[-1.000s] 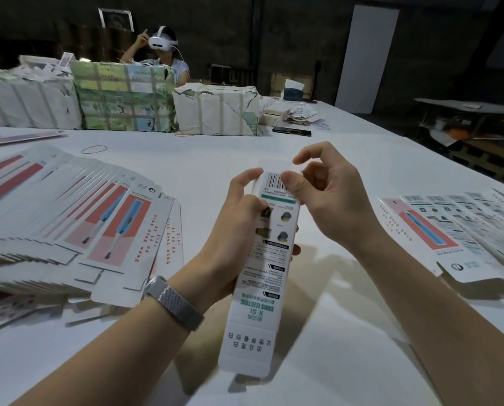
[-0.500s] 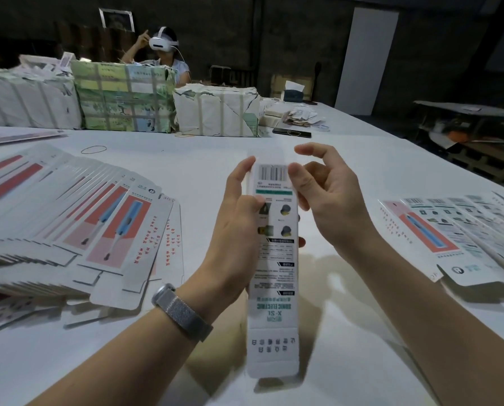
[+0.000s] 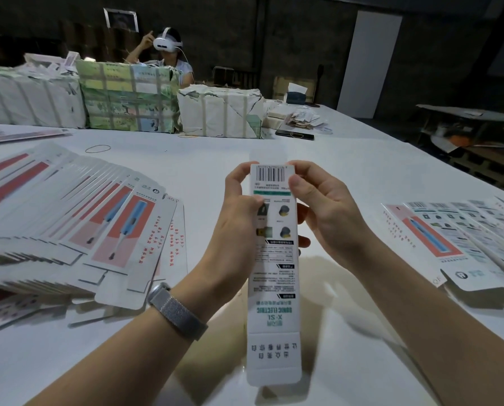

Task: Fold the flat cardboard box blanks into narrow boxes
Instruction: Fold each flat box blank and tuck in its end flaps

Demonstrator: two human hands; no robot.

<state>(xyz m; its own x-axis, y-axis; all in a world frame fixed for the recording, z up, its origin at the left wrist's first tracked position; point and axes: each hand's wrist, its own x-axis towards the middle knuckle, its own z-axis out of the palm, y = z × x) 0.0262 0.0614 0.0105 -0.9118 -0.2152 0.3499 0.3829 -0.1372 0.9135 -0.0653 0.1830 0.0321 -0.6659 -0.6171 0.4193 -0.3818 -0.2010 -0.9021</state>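
A long narrow white box (image 3: pixel 274 288) with a barcode at its far end and green print near its near end is held upright-lengthwise above the table. My left hand (image 3: pixel 239 218) grips its left side near the top, fingertips at the barcode corner. My right hand (image 3: pixel 324 212) holds the right side, thumb pressed on the front by the barcode. A plain flap sticks out beyond the barcode end, and another flap hangs at the near end. A fanned pile of flat blanks (image 3: pixel 77 224) with red panels lies to the left; more flat blanks (image 3: pixel 462 241) lie to the right.
Wrapped bundles (image 3: pixel 221 112) and a green-printed bundle (image 3: pixel 127 98) stand in a row at the table's far side, with a person in a white headset (image 3: pixel 165 45) behind them. A rubber band (image 3: pixel 97 148) and a dark phone (image 3: pixel 294 134) lie on the white table (image 3: pixel 362 171).
The box has turned straighter toward me and risen slightly. My right hand, which hovered with fingers apart beside the barcode end, has closed onto the box's right side.
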